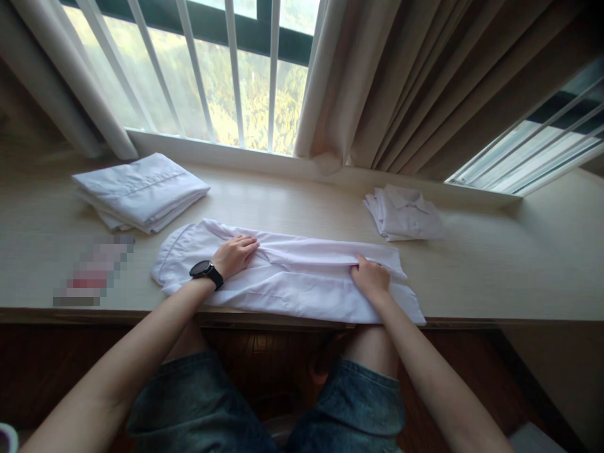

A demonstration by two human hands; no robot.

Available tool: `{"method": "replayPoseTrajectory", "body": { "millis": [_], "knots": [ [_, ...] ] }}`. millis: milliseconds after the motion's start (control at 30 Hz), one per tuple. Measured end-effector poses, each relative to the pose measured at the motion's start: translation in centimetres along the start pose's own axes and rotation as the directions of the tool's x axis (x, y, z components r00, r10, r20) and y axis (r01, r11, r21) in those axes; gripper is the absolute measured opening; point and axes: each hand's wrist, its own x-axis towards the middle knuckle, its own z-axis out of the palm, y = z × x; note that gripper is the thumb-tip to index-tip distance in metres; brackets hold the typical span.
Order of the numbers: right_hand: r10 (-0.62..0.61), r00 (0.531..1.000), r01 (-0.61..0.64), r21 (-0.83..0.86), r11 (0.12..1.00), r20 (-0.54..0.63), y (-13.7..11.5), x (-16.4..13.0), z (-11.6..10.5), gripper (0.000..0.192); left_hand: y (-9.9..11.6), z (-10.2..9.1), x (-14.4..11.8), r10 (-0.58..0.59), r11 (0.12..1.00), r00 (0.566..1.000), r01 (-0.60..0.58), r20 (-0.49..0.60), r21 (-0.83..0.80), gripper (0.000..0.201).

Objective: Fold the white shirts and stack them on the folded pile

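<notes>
A white shirt [302, 292] lies folded lengthwise along the table's front edge, with creases running across it. My left hand [236, 255], with a black watch on the wrist, rests on the shirt's left half, its fingers stretched out flat over the cloth. Toward the shirt's right end, my right hand [371, 277] has its fingers curled and holds a fold of the fabric. The rounded left end of the shirt spreads past my left wrist.
Behind on the left is a stack of folded white cloth [139, 189]. A folded white shirt with its collar up [406, 211] lies at the back right. A blurred-out flat item [94, 270] is on the left of the table [495, 270]. Window bars and curtains [377, 82] border the back.
</notes>
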Motion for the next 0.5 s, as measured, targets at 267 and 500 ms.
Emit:
{"method": "replayPoseTrajectory", "body": {
  "millis": [267, 500],
  "knots": [
    [0.2, 0.977, -0.199, -0.025, 0.98, 0.07, 9.2, -2.3, 0.1, 0.048, 0.3, 0.7, -0.1, -0.041, 0.999, 0.997, 0.042, -0.059, 0.017, 0.037],
    [-0.099, 0.957, 0.15, 0.174, 0.973, -0.274, 3.9, -4.2, -3.0, 0.042, 3.5, -3.5, -0.9, -0.135, 0.988, 0.99, 0.137, -0.043, 0.066, 0.033]
  ]
}}
